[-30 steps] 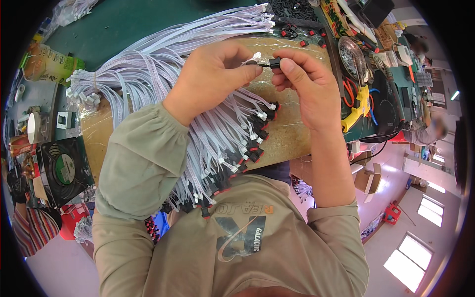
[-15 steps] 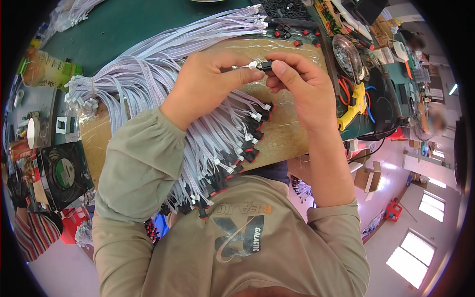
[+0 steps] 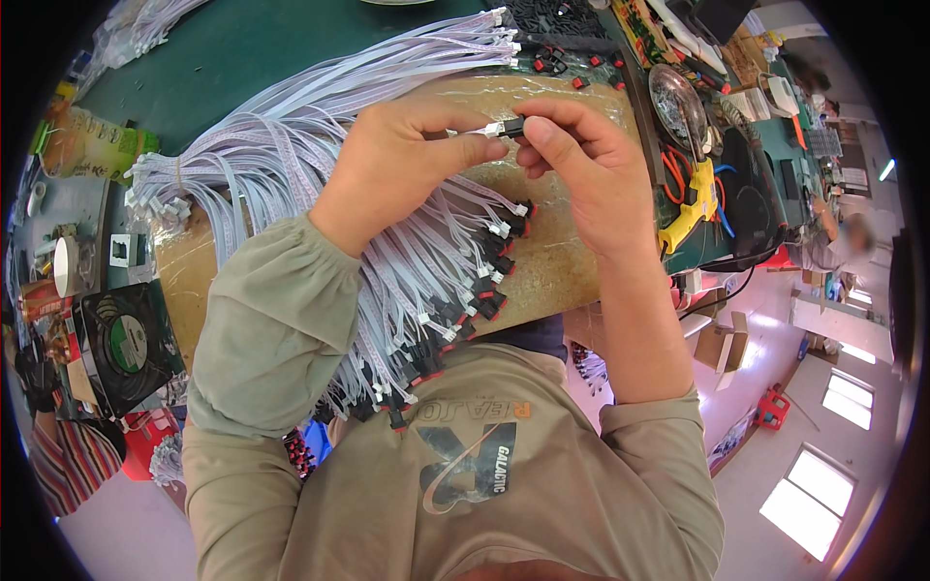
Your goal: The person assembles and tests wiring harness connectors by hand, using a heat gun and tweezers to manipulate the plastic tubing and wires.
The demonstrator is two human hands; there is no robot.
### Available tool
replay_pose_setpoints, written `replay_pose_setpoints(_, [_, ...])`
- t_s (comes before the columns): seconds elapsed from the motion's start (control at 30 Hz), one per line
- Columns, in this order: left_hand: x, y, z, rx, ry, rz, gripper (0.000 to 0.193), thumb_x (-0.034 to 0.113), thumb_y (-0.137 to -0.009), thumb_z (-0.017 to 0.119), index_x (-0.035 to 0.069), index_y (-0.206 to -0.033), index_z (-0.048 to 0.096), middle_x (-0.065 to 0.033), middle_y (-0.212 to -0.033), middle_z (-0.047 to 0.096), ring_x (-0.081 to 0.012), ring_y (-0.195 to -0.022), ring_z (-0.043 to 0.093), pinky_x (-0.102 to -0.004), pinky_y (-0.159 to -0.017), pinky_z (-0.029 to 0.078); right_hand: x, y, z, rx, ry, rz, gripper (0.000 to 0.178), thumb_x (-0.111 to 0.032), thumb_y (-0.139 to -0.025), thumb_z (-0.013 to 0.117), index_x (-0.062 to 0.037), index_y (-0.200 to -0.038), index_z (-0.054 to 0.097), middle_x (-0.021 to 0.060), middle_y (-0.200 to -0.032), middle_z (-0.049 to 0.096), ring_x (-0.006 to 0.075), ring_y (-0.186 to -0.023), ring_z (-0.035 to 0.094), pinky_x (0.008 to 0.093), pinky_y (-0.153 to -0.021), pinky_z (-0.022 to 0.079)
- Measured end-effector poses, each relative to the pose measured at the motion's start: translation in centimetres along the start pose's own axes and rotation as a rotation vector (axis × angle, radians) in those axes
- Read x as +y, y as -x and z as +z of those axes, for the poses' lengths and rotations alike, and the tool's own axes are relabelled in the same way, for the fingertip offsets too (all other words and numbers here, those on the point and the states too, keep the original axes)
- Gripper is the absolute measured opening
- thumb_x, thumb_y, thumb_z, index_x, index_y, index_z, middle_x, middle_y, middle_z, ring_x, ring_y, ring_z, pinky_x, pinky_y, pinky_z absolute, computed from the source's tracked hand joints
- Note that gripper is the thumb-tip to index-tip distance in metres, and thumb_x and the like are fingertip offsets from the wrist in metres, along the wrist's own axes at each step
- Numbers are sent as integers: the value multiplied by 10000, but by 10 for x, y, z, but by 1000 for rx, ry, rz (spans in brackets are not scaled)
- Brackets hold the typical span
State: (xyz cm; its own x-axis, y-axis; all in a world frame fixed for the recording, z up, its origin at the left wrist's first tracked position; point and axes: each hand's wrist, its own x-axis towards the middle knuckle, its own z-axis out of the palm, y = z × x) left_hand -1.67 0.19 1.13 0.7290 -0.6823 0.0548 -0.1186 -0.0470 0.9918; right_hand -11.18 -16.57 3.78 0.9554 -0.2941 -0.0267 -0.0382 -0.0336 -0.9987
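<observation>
My left hand [image 3: 412,155] pinches a flat ribbon cable just behind its white connector [image 3: 493,129]. Thumb and fingers of my right hand [image 3: 586,160] are closed on a small black connector housing [image 3: 514,127]. The white connector meets the near end of the housing, and how deep it sits I cannot tell. Under both hands spreads a large bundle of white ribbon cables [image 3: 291,160]. Many cable ends toward my lap carry black housings with red parts [image 3: 484,306]. Bare white plugs [image 3: 504,44] end the cables at the far side.
A brown board [image 3: 557,261] lies under the cables on a green tabletop [image 3: 262,53]. Loose black and red pieces [image 3: 550,63] lie at the far edge. To the right are a yellow glue gun [image 3: 693,213] and a metal bowl [image 3: 676,107]; a black fan [image 3: 121,344] stands left.
The black housing has shifted slightly left against the white connector, and less of a gap shows between them. Both hands have otherwise stayed nearly in place.
</observation>
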Motion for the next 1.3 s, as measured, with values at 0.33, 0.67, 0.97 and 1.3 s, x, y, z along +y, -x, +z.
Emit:
replay_pose_setpoints(0.33, [-1,-2,-2,-46,-55,-70,202,148,-814,741,-13,-934,717,-6,-817,643,-61,-709,542,-215,-619,426,1,0,0,32,51,-19,210,-161,-898,646,-17,-1049,669,-5,-786,620,58,-715,554,205,-645,458])
replay_pose_setpoints(0.67, [-2,0,1,24,-98,62,202,150,-810,716,12,-957,720,-52,-831,668,-106,-742,575,-251,-658,454,3,-1,0,-24,103,-41,208,-152,-890,651,-32,-1058,677,-42,-757,583,36,-680,490,198,-588,396])
replay_pose_setpoints(0.97, [10,2,4,101,-385,274,175,159,-771,719,72,-922,736,-95,-788,672,-209,-695,617,-305,-636,478,2,4,3,-18,162,-84,229,-173,-886,665,-21,-1056,684,-25,-838,638,40,-731,531,201,-650,439])
replay_pose_setpoints(1.3, [4,3,6,-13,-312,189,202,133,-816,641,-6,-955,682,-141,-796,653,-252,-707,611,-325,-640,470,8,6,-10,-7,-57,92,229,-179,-906,645,-28,-1077,667,4,-844,649,65,-742,588,211,-673,486])
